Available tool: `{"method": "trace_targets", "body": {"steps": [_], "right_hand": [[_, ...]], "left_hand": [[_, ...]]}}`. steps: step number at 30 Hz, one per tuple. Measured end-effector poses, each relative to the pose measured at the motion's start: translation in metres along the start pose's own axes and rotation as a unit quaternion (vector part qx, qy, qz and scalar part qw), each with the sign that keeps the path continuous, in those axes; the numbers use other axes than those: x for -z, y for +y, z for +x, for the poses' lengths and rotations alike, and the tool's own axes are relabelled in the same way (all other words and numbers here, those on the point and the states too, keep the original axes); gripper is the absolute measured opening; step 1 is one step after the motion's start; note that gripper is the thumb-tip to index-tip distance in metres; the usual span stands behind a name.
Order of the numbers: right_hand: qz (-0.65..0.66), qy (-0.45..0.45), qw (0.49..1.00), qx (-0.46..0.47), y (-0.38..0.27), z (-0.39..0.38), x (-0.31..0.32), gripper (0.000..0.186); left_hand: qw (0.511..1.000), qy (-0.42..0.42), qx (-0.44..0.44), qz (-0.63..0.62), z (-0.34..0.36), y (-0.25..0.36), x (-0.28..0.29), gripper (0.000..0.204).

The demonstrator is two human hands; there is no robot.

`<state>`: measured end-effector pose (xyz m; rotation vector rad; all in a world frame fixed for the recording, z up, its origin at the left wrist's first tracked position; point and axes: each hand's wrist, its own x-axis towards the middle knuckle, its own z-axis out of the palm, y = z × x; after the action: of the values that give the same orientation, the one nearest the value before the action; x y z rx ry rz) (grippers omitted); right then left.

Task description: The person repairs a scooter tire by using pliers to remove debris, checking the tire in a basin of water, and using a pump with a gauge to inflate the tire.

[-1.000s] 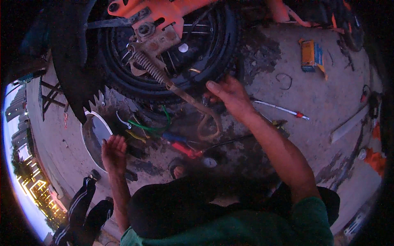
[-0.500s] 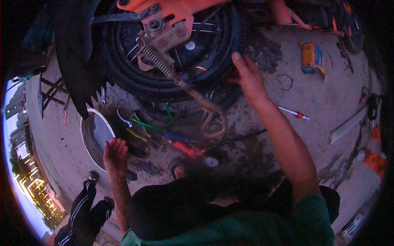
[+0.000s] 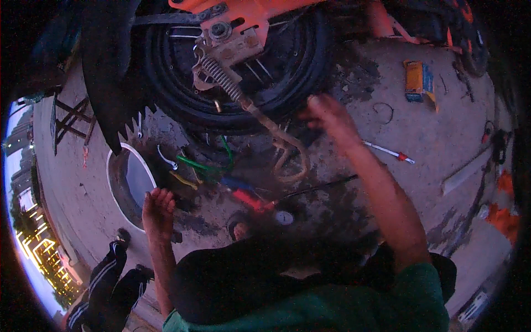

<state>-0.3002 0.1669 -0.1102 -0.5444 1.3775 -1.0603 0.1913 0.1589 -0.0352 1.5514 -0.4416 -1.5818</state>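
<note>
A black tyred wheel (image 3: 182,108) stands under an orange metal frame (image 3: 243,16), with a coil spring (image 3: 221,77) on a rusty lever across it. Just off the tyre's lower right edge is my right hand (image 3: 334,122), its fingers apart and slightly blurred, holding nothing I can see. A small brass-coloured valve stem (image 3: 218,105) shows at the wheel's lower rim. My left hand (image 3: 159,213) hovers by the white rim of a water basin (image 3: 119,213). Its fingers are loosely bent, with nothing visible in them.
Green-handled pliers (image 3: 199,166), a wrench (image 3: 166,157), a red-handled tool (image 3: 251,200) and a round gauge (image 3: 284,218) lie on the ground. A yellow-blue box (image 3: 418,82) and a red-ended rod (image 3: 390,152) lie right. Another person's legs (image 3: 105,282) are lower left.
The wheel has turned, carrying the valve stem left along the lower rim. My right hand has drawn back slightly from the tyre, its fingers bending. My left hand has barely moved.
</note>
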Motion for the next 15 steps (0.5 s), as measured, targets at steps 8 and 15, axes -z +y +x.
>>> {"method": "trace_targets", "body": {"steps": [8, 15], "right_hand": [[0.048, 0.095, 0.993, 0.059, -0.022, 0.024, 0.011, 0.064], [0.015, 0.102, 0.989, 0.106, 0.004, 0.028, 0.006, 0.058]], "left_hand": [[1.0, -0.004, 0.006, 0.01, -0.001, -0.006, 0.01, 0.035], [0.999, 0.029, 0.008, 0.014, -0.003, -0.007, 0.013, 0.034]]}}
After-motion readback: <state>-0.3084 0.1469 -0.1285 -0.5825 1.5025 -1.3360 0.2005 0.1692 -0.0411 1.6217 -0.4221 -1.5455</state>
